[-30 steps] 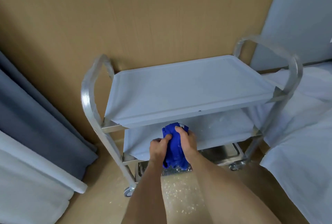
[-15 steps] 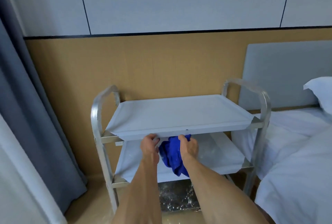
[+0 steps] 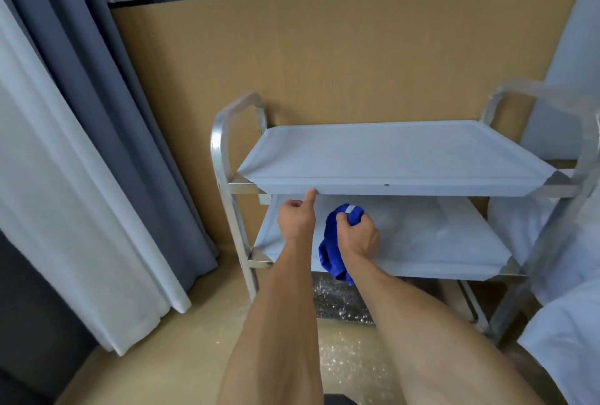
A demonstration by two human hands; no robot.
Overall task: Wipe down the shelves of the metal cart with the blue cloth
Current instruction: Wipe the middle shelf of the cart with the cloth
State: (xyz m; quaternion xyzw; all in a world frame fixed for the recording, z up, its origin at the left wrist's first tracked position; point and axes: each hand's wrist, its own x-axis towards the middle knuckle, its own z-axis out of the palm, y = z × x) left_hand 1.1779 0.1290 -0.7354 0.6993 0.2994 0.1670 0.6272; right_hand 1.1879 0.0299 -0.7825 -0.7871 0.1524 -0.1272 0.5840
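Right hand (image 3: 357,234): fist bunched round the crumpled blue cloth (image 3: 334,242), over the silver metal cart's (image 3: 227,177) middle shelf (image 3: 438,242).
Left hand (image 3: 297,218): curled, holding nothing, forefinger touching top shelf (image 3: 389,151) edge.

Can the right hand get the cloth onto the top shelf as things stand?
Probably yes. The right hand grips the blue cloth just below the top shelf, whose surface is bare and front edge open; only the left hand touches that edge.
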